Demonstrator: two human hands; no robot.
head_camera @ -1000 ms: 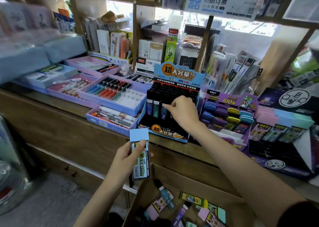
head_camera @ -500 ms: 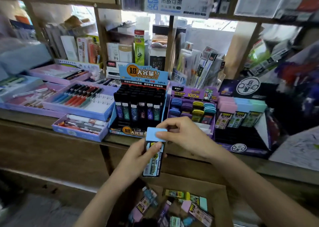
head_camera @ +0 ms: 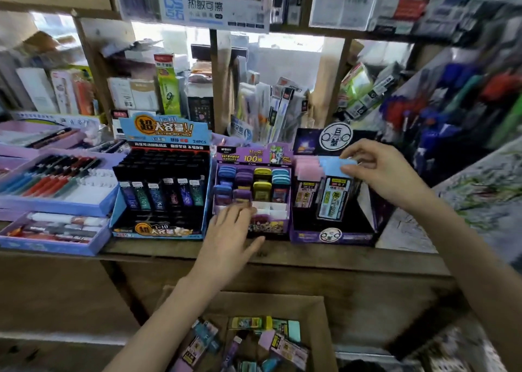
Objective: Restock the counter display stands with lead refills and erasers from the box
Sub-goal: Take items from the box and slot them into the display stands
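My right hand [head_camera: 380, 171] pinches the blue top of a long blue eraser [head_camera: 334, 193] that stands upright in the purple eraser display stand [head_camera: 333, 234], beside pink erasers [head_camera: 306, 168]. My left hand [head_camera: 233, 231] hovers with fingers spread over the counter edge, in front of the small purple stand of round erasers [head_camera: 252, 186], holding nothing. The blue lead refill stand [head_camera: 161, 193] stands further left, its front row filled. The cardboard box [head_camera: 319, 323] below the counter holds several loose erasers [head_camera: 282, 343] and refills.
Purple pen trays [head_camera: 53, 190] fill the counter's left side. Wooden shelf posts [head_camera: 216, 80] and packed stationery stand behind the displays. A patterned sheet [head_camera: 466, 202] lies at the right. The wooden counter front [head_camera: 324, 281] runs above the box.
My right hand took the blue eraser from my left hand and carried it right into the purple stand. My left hand, emptied, moved up to the counter edge. The view swung right.
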